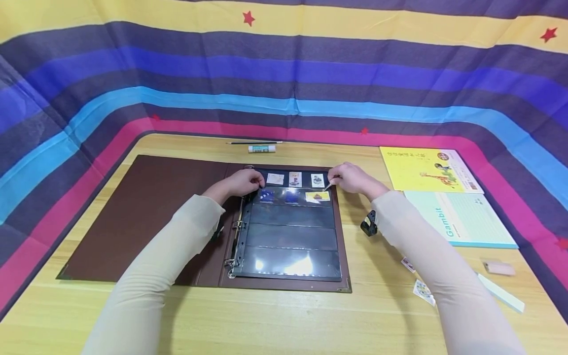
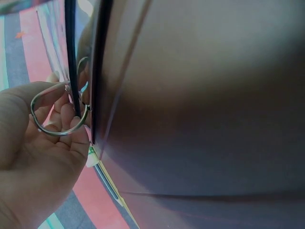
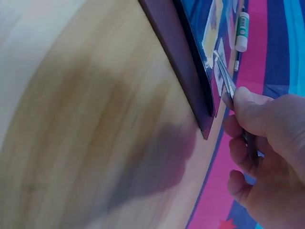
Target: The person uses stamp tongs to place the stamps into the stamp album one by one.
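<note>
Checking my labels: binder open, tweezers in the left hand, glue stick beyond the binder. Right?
Wrong hand: the tweezers are in the right hand, per the right wrist view. Binder open and glue stick beyond it both stand.

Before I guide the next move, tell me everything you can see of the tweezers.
The tweezers look metallic and silvery, slim, tapering to narrow tips, with a darker rear end. The right hand pinches them between thumb and fingers. They slant in over the right edge of the album page, tips near its yellow stamp; whether those tips grip anything is unclear.
</note>
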Action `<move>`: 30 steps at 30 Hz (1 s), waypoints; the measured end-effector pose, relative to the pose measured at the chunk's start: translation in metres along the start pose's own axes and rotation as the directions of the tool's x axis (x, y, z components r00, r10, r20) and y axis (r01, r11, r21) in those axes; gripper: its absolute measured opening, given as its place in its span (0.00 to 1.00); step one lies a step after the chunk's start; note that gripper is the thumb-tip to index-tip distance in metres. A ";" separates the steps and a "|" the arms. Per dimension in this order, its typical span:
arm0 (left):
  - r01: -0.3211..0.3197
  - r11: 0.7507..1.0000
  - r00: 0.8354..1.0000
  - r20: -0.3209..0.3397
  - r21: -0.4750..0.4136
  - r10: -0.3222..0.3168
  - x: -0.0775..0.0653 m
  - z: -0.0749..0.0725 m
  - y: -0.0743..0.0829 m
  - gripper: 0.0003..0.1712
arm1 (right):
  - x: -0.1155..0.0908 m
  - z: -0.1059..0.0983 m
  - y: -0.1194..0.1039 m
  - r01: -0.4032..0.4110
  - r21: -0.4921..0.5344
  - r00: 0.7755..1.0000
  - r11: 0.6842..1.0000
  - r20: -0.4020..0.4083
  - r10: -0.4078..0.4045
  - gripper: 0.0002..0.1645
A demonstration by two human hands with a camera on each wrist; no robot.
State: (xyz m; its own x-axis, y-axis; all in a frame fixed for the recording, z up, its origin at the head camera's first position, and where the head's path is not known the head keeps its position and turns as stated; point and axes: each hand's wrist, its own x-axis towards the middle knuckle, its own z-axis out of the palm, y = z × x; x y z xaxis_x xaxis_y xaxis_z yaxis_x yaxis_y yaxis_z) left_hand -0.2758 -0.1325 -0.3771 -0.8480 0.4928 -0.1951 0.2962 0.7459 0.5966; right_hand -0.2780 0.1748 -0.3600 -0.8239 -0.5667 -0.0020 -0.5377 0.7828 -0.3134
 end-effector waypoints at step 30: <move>-0.052 0.995 0.998 -0.012 0.088 0.054 -0.005 0.000 0.006 0.10 | -0.006 -0.012 0.003 -0.101 -0.003 0.993 0.995 0.055 0.101 0.04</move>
State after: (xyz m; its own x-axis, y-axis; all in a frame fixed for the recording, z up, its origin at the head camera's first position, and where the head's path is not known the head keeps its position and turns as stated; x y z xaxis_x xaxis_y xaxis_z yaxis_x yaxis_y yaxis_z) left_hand -0.2699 -0.1305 -0.3730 -0.8360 0.5267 -0.1536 0.3777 0.7556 0.5352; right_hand -0.2763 0.1834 -0.3496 -0.8630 -0.4978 -0.0860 -0.4519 0.8368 -0.3090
